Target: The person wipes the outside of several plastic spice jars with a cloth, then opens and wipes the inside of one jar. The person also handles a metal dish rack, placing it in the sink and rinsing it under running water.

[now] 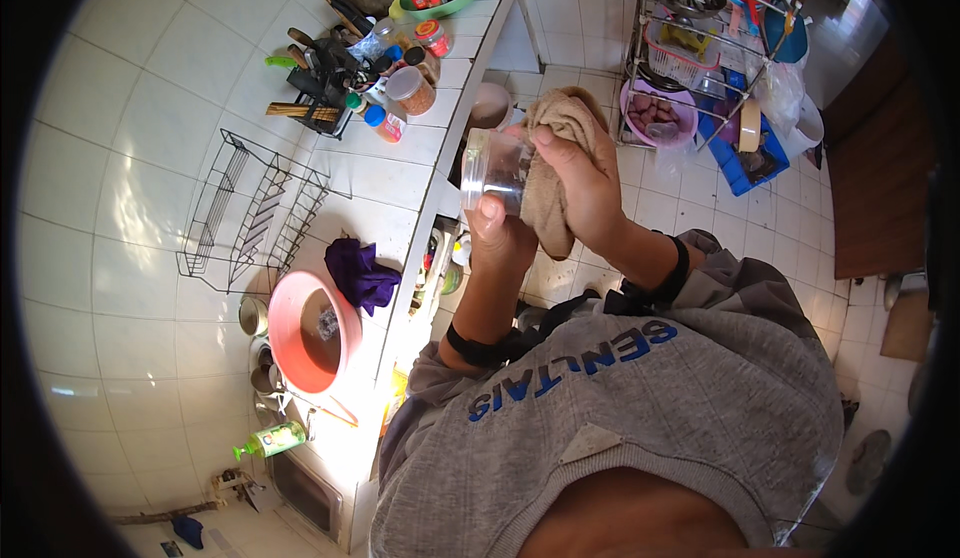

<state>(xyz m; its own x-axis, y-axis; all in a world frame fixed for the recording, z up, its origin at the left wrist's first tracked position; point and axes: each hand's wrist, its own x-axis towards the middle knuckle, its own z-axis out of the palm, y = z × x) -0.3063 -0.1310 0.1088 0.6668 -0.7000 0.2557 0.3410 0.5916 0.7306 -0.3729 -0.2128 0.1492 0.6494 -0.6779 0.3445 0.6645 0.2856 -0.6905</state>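
My left hand (pixel 501 237) grips a transparent jar (pixel 498 168) from below, thumb along its side. The jar lies tilted on its side in the air, its ridged end pointing left towards the counter. Something dark shows through its wall; I cannot tell whether it is inside or behind. A tan towel (pixel 551 205) is bunched over the jar's right end and hides it. My right hand (pixel 581 175) holds this towel against the jar, thumb on top and the other fingers mostly hidden.
A white-tiled counter (pixel 382 209) runs along the left. It bears a pink basin (pixel 281 333) with murky water, a purple cloth (pixel 363 274), a wire rack (pixel 255 217), a green pump bottle (pixel 274 439) and several seasoning jars (pixel 411 91). A metal shelf (pixel 705 40) stands at the upper right.
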